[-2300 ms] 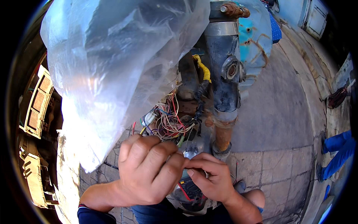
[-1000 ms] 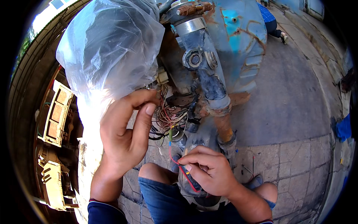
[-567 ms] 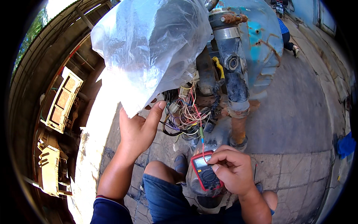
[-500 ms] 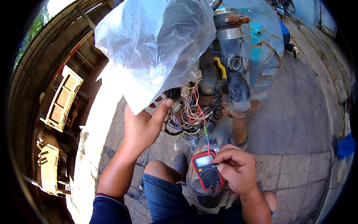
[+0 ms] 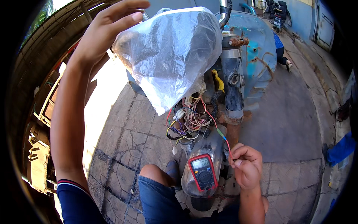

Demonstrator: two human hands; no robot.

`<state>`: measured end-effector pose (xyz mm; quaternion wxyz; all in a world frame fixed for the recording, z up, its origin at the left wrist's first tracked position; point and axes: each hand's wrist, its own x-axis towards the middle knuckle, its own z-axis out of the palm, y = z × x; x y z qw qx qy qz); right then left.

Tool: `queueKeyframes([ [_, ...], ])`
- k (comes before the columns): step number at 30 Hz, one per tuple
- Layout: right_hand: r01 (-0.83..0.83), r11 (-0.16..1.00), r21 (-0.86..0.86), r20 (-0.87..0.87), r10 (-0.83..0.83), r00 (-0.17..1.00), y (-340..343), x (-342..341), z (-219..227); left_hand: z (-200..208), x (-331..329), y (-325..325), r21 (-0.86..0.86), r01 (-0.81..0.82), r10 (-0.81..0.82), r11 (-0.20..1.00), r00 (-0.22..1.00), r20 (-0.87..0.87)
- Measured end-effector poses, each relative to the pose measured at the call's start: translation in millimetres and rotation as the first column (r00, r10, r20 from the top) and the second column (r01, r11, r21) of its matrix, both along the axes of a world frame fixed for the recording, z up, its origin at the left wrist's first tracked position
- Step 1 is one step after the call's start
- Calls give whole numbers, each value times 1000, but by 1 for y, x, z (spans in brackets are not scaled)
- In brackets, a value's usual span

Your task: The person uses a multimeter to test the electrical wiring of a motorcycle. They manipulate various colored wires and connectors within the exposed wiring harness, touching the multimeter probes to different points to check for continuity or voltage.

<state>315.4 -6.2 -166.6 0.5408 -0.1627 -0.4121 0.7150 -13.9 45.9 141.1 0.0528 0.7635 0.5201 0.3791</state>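
One red lead (image 5: pixel 228 145), one multimeter (image 5: pixel 203 172) and one tangle of wires (image 5: pixel 195 120) above stone paving (image 5: pixel 125 147).

The right hand (image 5: pixel 247 168) pinches the lead, thumb and fingers clamped together on it; from there it rises through one green-and-blue sleeve (image 5: pixel 221 133) toward the tangle, whose strands overlap too closely to count. The left hand (image 5: pixel 102 31) is raised beside one clear plastic sheet (image 5: pixel 175 44), thumb apart from the fingers; whether it touches the sheet cannot be told. The red-and-black multimeter lies face up, screen lit, on one rounded, plastic-wrapped part (image 5: pixel 207 147), below the tangle.
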Motion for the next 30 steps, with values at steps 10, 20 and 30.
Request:
queueKeyframes([
  [10, 55, 998, 20, 48, -56, 997, 6, 6, 8, 4, -27, 75, -259, 185, -250, 948, 937, -245],
  [20, 20, 1000, -6, -16, -20, 1000, 7, 17, 0, 28, 19, 66, -164, -50, -74, 985, 738, -671],
  [30, -156, 979, 131, 281, 115, 953, -4, 7, 4, 42, 5, 39, 239, -17, 184, 971, 695, -695],
])
